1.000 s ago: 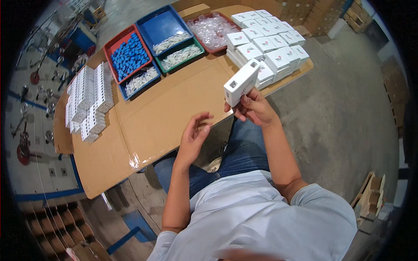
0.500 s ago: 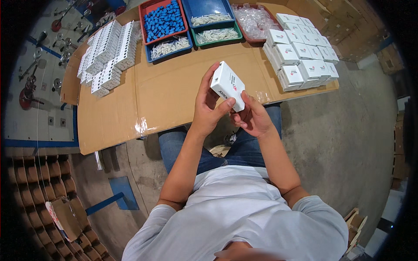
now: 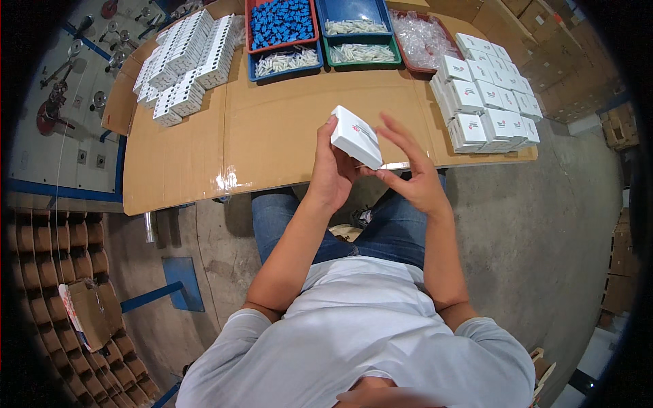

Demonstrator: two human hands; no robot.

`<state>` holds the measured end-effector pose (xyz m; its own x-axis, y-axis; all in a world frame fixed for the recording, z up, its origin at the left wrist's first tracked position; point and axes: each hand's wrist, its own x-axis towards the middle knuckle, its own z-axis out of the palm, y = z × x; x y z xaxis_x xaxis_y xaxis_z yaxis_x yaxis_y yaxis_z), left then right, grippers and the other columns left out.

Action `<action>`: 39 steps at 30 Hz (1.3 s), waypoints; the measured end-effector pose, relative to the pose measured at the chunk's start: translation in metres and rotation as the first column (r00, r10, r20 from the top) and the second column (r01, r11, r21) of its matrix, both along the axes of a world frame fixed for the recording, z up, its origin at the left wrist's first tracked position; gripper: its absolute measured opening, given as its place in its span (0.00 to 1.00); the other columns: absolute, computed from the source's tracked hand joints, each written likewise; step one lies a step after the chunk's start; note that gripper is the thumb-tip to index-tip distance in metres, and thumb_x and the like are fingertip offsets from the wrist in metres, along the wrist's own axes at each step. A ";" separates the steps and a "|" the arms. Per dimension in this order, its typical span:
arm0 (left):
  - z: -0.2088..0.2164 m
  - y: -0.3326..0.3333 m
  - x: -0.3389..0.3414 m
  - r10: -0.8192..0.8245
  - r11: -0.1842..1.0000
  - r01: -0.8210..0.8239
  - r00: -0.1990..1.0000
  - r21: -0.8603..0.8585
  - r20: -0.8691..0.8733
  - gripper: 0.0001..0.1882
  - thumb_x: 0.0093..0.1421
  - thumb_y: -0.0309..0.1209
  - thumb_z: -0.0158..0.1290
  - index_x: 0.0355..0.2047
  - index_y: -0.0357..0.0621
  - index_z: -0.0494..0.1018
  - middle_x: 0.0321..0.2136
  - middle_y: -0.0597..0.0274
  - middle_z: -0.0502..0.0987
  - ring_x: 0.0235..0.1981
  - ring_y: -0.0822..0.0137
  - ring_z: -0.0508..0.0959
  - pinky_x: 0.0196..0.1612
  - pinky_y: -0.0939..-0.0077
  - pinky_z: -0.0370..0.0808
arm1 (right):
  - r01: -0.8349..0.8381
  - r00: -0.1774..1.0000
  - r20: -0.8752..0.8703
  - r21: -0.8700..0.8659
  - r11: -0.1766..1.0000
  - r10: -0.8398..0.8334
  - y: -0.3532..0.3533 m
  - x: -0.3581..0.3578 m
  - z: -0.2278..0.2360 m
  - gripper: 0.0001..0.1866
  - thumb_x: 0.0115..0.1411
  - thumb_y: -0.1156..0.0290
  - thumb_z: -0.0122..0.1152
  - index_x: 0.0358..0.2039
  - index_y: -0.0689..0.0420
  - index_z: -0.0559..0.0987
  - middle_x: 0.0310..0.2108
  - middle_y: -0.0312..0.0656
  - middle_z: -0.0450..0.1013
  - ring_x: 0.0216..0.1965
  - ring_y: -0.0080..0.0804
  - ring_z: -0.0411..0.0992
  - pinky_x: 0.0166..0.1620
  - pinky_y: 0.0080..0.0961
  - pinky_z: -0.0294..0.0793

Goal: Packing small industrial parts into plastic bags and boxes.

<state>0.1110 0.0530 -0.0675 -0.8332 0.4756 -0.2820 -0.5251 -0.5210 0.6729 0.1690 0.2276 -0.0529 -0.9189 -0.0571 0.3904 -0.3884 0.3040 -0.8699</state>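
A small white box (image 3: pixel 357 138) with a printed face is tilted above the near edge of the cardboard-covered table. My left hand (image 3: pixel 331 166) grips it from the left and below, with the thumb along its upper left side. At the box's right side is my right hand (image 3: pixel 416 173), its upper fingers spread and slightly blurred, its thumb close to the box's lower corner. Whether that thumb touches the box I cannot make out. Both forearms reach forward from my body.
Stacked white pieces with dark holes (image 3: pixel 197 64) stand at the table's left. Stacked white boxes (image 3: pixel 490 95) fill its right end. Along the back are a red tray of blue parts (image 3: pixel 315 34), blue and green trays (image 3: pixel 398 61) of white pieces, and a tray of clear plastic (image 3: pixel 435 41).
My right hand has let go of the box's right side and spread its fingers. The box has turned a little in my left hand. The whole view has shifted slightly.
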 end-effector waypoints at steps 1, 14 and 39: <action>-0.001 -0.001 0.000 -0.086 0.996 0.087 0.996 -0.019 0.016 0.38 0.65 0.68 0.37 0.55 0.48 0.68 0.45 0.57 0.77 0.43 0.61 0.81 0.42 0.60 0.81 | 0.000 1.000 0.000 -0.001 1.000 0.000 0.000 0.000 -0.001 0.30 0.54 0.75 0.69 0.60 0.52 0.77 0.66 0.42 0.67 0.67 0.36 0.63 0.65 0.36 0.63; 0.001 0.011 0.016 0.202 0.977 -0.203 0.979 -0.060 -0.024 0.35 0.67 0.66 0.41 0.52 0.45 0.67 0.41 0.58 0.75 0.42 0.62 0.80 0.47 0.58 0.81 | 0.040 0.998 0.043 -0.088 0.995 -0.036 -0.034 -0.006 0.001 0.19 0.56 0.74 0.71 0.49 0.57 0.83 0.53 0.45 0.76 0.51 0.34 0.76 0.46 0.26 0.79; 0.015 0.000 0.023 0.142 0.989 -0.146 0.984 0.030 0.104 0.26 0.64 0.52 0.50 0.52 0.47 0.69 0.41 0.64 0.75 0.43 0.69 0.78 0.45 0.71 0.78 | -0.120 0.985 -0.132 -0.050 0.992 0.112 -0.048 -0.032 0.001 0.30 0.63 0.54 0.65 0.61 0.56 0.74 0.64 0.55 0.63 0.62 0.50 0.67 0.61 0.36 0.68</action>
<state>0.1335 0.0527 -0.0520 -0.8617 0.3648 -0.3527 -0.5074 -0.6198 0.5987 0.1371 0.1792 -0.0519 -0.8493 -0.1342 0.5106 -0.5279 0.2014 -0.8251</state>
